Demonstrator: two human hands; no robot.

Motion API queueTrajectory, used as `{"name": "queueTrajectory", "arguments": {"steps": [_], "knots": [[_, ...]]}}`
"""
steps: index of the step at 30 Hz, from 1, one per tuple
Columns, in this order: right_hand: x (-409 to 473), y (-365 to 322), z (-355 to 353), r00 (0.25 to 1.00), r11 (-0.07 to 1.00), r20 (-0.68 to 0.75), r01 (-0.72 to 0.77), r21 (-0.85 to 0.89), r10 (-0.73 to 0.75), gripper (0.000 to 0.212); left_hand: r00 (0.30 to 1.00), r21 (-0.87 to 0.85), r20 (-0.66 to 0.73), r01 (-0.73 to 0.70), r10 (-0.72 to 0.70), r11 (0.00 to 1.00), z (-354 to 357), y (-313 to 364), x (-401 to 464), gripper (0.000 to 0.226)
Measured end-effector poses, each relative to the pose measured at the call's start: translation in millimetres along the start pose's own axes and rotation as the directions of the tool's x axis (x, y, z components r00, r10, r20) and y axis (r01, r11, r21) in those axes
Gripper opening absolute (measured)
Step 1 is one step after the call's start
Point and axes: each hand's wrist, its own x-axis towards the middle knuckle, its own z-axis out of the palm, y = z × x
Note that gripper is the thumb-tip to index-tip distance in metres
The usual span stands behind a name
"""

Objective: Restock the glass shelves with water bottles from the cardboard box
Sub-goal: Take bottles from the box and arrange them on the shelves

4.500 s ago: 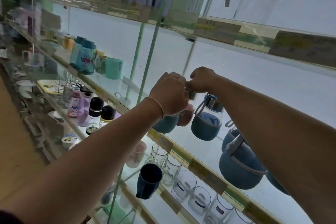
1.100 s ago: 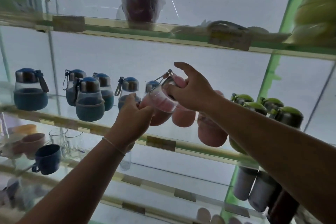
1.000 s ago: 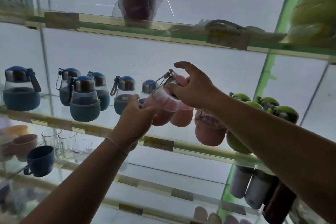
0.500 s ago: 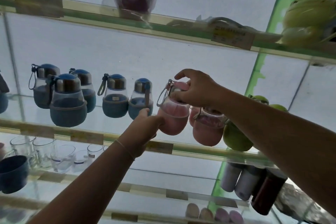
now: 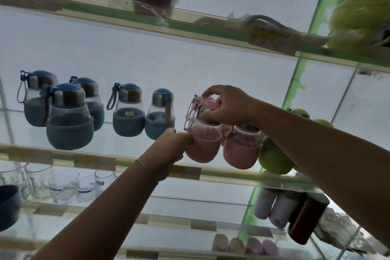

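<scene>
The pink water bottle (image 5: 203,139) is held between two hands above the front of the glass shelf (image 5: 63,157). The fingers (image 5: 207,114) of the right hand (image 5: 229,105) are curled over its pink cap and metal collar from above and from the right, clamped on the neck. The fingers of the left hand (image 5: 168,148) are mostly hidden behind the knuckles; they appear wrapped against the lower left of the pink sleeve, though how tightly cannot be told. The bottle's long axis is seen nearly upright, the cap leaning slightly left, with its strap loop hanging on the side away from the right hand. Directly below both hands lies the shelf, and whether the base already touches the glass cannot be made out. Just right of the held bottle, under the right wrist, a second pink bottle (image 5: 241,150) is standing, with a green bottle (image 5: 274,162) beyond it. To the left of the left hand, a row of blue bottles (image 5: 128,120) is lined up. The gap between blue and pink is judged to be the landing spot, reached by a short lowering.
</scene>
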Motion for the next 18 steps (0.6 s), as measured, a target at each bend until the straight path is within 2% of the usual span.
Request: {"name": "queueTrajectory", "arguments": {"steps": [11,15,18], "knots": [[3,9,3,0.998,0.998,0.058,-0.011,0.062,0.007,0.056,0.999,0.037,-0.038,-0.006,0.008,0.999,4,-3,5,0.013],[3,11,1,0.997,0.998,0.073,-0.007,0.062,0.002,0.056,0.999,0.063,-0.052,-0.002,0.005,0.998,7,-2,5,0.019],[5,13,1,0.997,0.999,0.079,-0.009,0.052,0.005,0.057,0.999,0.083,-0.044,-0.005,0.008,0.997,8,-1,2,0.035]]}}
